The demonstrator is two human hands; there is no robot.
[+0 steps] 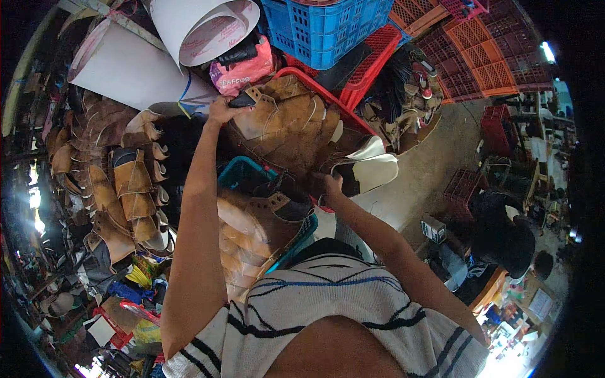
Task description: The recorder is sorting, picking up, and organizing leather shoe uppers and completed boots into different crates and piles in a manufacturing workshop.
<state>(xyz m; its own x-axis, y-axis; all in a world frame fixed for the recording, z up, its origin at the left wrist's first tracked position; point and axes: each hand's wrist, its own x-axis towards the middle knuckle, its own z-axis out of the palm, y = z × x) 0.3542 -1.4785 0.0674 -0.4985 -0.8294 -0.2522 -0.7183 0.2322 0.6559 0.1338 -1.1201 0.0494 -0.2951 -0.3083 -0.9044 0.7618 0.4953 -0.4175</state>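
Observation:
A stack of brown suede shoe uppers (287,129), overlapping one another, lies across a red crate (302,79) in front of me. My left hand (224,111) is closed at the far left end, gripping an upper with a dark lining and punched eyelets (256,101). At the near right end my right hand (329,186) is closed on the edge of the stack; its fingertips are in shadow. Beside that hand a pale cream flap (372,167) curls outward. Below, a teal basket (302,239) holds more brown uppers (242,239), partly blurred.
Further stacks of uppers (129,189) lie at left. White rolled sheets (201,34), a pink bag (242,69) and a blue crate (328,31) stand at the far side. Orange crates (479,50) are piled far right. On the right floor are a small box (433,229) and dark red crates (463,189).

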